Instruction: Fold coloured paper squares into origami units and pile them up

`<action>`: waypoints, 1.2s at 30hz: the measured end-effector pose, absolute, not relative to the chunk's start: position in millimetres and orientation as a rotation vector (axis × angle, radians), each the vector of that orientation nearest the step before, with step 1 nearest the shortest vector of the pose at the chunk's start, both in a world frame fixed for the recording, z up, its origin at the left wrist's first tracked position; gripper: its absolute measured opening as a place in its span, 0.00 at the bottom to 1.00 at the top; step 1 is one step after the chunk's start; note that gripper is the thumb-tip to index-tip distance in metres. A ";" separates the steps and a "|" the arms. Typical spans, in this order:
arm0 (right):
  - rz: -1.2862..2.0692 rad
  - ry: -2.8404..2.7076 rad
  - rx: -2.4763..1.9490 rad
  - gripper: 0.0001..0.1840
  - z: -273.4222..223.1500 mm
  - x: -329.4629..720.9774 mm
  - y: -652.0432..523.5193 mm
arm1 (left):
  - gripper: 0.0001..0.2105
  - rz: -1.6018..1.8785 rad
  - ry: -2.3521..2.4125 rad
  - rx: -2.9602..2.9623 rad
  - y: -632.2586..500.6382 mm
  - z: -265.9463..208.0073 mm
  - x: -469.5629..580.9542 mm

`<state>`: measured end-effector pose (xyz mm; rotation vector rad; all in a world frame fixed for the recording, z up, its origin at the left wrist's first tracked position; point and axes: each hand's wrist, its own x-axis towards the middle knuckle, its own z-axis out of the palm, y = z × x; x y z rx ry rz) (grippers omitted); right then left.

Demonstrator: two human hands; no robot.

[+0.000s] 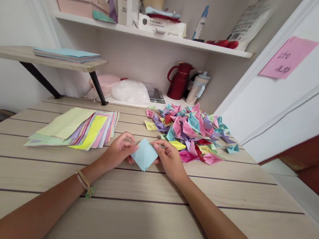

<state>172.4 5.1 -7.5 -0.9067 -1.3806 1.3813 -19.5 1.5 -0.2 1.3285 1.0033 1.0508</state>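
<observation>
A light-blue folded paper point(144, 155), shaped as a small diamond, is held up just above the wooden table. My left hand point(120, 147) pinches its left corner between thumb and fingers. On the opposite corner, my right hand point(169, 158) grips it the same way, the thumb on the front face. Other fingertips are partly hidden behind the paper. Beyond my right hand lies a heap of folded paper boats point(189, 128) in pink, purple, blue, yellow and red. Left of my left hand is a fanned stack of coloured paper sheets point(71, 126).
A raised wooden shelf point(102, 66) on black legs carries more blue paper point(67, 53) at the left. Behind the table stand a dark-red jug point(179, 82), a pale tumbler point(198, 88) and a white plastic bag point(131, 91). A pink note point(289, 58) is stuck on the right wall.
</observation>
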 end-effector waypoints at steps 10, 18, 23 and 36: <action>1.398 -1.504 -0.859 0.24 -5.3 178.8 5.7 | 0.19 1.136 0.904 1.211 7.0 -1.9 -26.4; 1.471 -1.501 -0.799 0.28 -6.1 180.4 5.8 | 0.14 1.058 0.866 1.270 4.9 -1.5 -27.4; 1.431 -1.561 -0.880 0.21 -10.4 180.2 7.1 | 0.11 1.042 0.874 1.378 4.6 -1.6 -30.4; 1.114 -1.423 -0.999 0.13 -8.3 175.9 7.9 | 0.07 1.070 0.986 1.379 6.0 -5.9 -22.8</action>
